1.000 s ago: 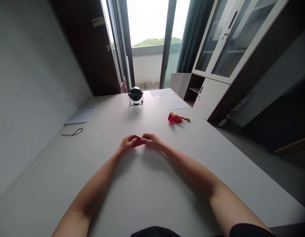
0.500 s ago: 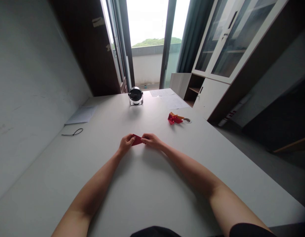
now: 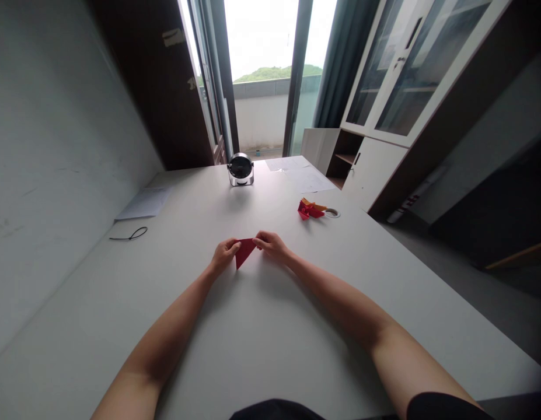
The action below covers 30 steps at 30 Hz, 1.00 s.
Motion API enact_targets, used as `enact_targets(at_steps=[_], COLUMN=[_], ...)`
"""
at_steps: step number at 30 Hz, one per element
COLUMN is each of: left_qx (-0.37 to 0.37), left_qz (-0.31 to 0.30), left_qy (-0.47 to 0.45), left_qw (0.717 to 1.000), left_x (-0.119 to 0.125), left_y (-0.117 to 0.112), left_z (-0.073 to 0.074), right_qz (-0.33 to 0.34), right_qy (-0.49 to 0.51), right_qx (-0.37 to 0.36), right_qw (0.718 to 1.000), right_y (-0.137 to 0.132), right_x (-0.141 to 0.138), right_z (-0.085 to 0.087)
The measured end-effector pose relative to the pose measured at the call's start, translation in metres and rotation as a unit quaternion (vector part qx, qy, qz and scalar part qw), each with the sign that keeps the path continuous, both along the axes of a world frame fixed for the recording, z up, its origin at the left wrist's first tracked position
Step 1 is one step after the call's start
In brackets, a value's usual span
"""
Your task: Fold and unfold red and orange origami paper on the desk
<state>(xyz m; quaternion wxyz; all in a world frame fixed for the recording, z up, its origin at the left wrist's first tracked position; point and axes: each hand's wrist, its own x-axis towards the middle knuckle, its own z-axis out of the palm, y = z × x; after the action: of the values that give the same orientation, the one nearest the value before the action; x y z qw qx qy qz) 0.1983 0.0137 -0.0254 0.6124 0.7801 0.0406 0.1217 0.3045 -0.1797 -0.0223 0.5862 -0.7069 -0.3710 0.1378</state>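
Note:
Between my hands is a folded piece of red paper point(image 3: 244, 252), triangular, with one point hanging down toward me. My left hand point(image 3: 226, 255) is closed on its left edge, thumb on top. At the upper right corner, my right hand point(image 3: 269, 244) pinches the paper between thumb and fingers. Both hands are just above or on the white table point(image 3: 270, 326); I cannot tell whether the paper touches it. Farther back to the right lies a small heap of folded red and orange paper point(image 3: 311, 209), beside a white ring that looks like a tape roll point(image 3: 332, 213).
A round black and silver device on a stand point(image 3: 241, 170) is at the far edge of the table. Paper sheets point(image 3: 311, 178) lie at the back right, and more sheets point(image 3: 144, 203) at the left by the wall. A black cable tie loop point(image 3: 130, 234) lies near them.
The red paper has turned so that a point now hangs down toward me and more of its face shows. My right hand has moved slightly up and away.

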Motion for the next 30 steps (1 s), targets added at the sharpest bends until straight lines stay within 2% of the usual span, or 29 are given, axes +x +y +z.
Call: enact_targets(at_steps=[5, 9, 15, 25, 30], left_qx=[-0.005, -0.022, -0.111, -0.131, -0.098], left_qz=[0.001, 0.002, 0.034, -0.013, -0.059], left_qy=[-0.005, -0.018, -0.023, -0.009, 0.014], left_qw=[1.0, 1.0, 0.993, 0.991, 0.993], left_x=[0.0, 0.0, 0.003, 0.002, 0.0], left_y=[-0.001, 0.0, 0.002, 0.0, -0.005], left_z=[0.004, 0.005, 0.005, 0.004, 0.007], right_qz=[-0.003, 0.002, 0.073, 0.07, 0.071], right_qy=[0.006, 0.029, 0.1, 0.096, 0.081], right_qx=[0.02, 0.044, 0.088, 0.081, 0.08], right_qw=[1.0, 0.999, 0.988, 0.99, 0.991], right_y=[0.001, 0.001, 0.002, 0.004, 0.007], right_x=[0.001, -0.002, -0.012, -0.012, -0.012], right_z=[-0.003, 0.003, 0.015, 0.01, 0.006])
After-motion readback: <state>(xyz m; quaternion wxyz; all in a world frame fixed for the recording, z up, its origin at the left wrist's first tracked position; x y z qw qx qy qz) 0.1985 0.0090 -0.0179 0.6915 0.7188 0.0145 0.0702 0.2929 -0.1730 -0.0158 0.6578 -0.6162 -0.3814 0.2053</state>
